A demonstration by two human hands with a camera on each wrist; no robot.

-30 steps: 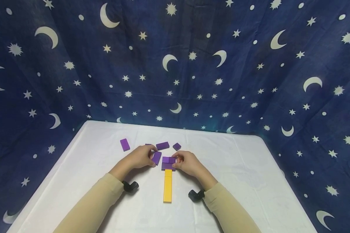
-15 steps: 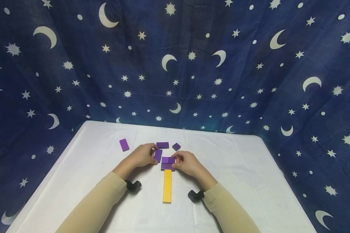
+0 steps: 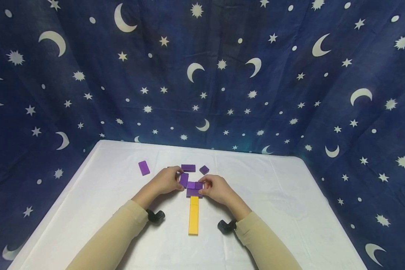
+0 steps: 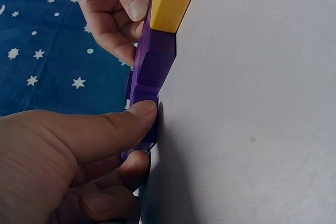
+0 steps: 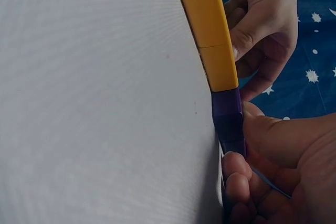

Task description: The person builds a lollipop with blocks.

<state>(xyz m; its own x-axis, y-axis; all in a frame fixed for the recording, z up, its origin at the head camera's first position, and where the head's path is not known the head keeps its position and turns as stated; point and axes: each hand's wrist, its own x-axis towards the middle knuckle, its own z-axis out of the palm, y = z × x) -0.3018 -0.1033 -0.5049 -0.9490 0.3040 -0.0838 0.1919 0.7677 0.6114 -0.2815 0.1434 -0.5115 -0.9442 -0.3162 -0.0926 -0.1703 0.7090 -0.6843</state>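
Note:
Flat on the white table lies a yellow strip (image 3: 194, 217) of blocks, its far end against a long purple block (image 3: 194, 193). Two small purple blocks (image 3: 191, 185) sit side by side along that block's far edge. My left hand (image 3: 165, 180) pinches a purple rectangular block (image 3: 183, 180) between thumb and fingers, just left of the small ones. On the opposite side my right hand (image 3: 219, 190) grips the right end of the purple group by thumb and fingertips. In the left wrist view, the left thumb (image 4: 142, 109) covers part of the held block.
Beyond the hands lie a dark purple block (image 3: 188, 168) and a small purple square (image 3: 204, 170) turned cornerwise. Another purple block (image 3: 144, 168) is farther left. One more peeks out behind the left hand, mostly hidden. A star-patterned cloth (image 3: 202, 93) hangs behind the white table (image 3: 273, 195).
My left hand has moved slightly right and away from me, bringing its purple block closer to the purple group. The dark purple block behind has turned a little straighter. My right hand stays put.

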